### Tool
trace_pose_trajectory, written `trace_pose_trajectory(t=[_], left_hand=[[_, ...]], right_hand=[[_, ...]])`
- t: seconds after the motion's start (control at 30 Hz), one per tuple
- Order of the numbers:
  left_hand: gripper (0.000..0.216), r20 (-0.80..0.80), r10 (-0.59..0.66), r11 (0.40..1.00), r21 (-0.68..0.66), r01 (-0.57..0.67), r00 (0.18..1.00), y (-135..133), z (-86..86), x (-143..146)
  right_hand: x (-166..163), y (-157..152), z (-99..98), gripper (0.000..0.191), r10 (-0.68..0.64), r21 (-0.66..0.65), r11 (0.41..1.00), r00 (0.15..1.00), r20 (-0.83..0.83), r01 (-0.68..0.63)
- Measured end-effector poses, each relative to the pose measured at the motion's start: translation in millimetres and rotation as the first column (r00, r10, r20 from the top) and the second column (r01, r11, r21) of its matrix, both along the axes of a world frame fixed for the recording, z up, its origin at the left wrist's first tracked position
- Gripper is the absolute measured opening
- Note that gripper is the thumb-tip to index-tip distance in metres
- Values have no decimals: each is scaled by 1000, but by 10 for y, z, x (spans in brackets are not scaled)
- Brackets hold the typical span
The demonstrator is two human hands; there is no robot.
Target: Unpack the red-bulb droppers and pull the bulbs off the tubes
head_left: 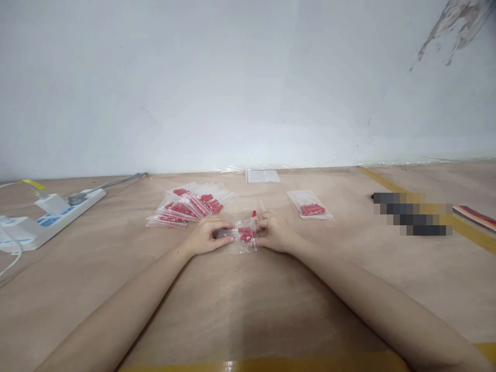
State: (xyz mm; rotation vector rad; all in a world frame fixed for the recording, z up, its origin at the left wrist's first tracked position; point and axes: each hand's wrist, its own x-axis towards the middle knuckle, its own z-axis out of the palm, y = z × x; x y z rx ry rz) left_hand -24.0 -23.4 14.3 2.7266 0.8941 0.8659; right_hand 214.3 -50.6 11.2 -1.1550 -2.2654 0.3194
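My left hand [207,235] is closed around the clear bodies of several red-capped sticks that look like pens [246,233]. Their red ends point right, at a clear zip bag [244,249]; whether they lie inside it or on it I cannot tell. The bag's edge is pinched by my right hand [273,232], whose fingertips sit close to the red caps. One red cap [254,213] sticks up just behind the others. Beyond my left hand, a fanned pile of zip bags [194,204] holds more red-capped pieces.
Another filled zip bag [310,205] lies right of my hands. A flat white bag stack [262,176] is near the wall. At the left stands a power strip [58,219] with plugs and cables. A blurred dark object [411,214] lies at the right, near yellow tape [380,182].
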Motion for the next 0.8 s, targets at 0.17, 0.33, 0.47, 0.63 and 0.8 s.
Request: trace_pose_trajectory(t=[0.17, 0.33, 0.47, 0.63, 0.8], left_hand=[[33, -29, -7, 996, -86, 5, 1000, 1, -8, 12], [37, -53, 6, 991, -133, -13, 999, -4, -3, 18], [36, -64, -20, 989, -144, 11, 998, -10, 9, 21], [37, -72, -45, 987, -156, 34, 996, 11, -13, 14], [39, -80, -49, 988, -149, 37, 996, 27, -35, 1]], right_hand=[[-32, -46, 12, 16, 63, 66, 996, 992, -109, -56], [-38, -61, 2, 24, 84, -80, 992, 981, -173, -99], [-78, -62, -21, 17, 63, -138, 986, 978, -199, -92], [2, -19, 16, 10, 30, -322, 935, 939, -342, -147], [96, -5, 8, 12, -17, -397, 906, 922, -386, -150]])
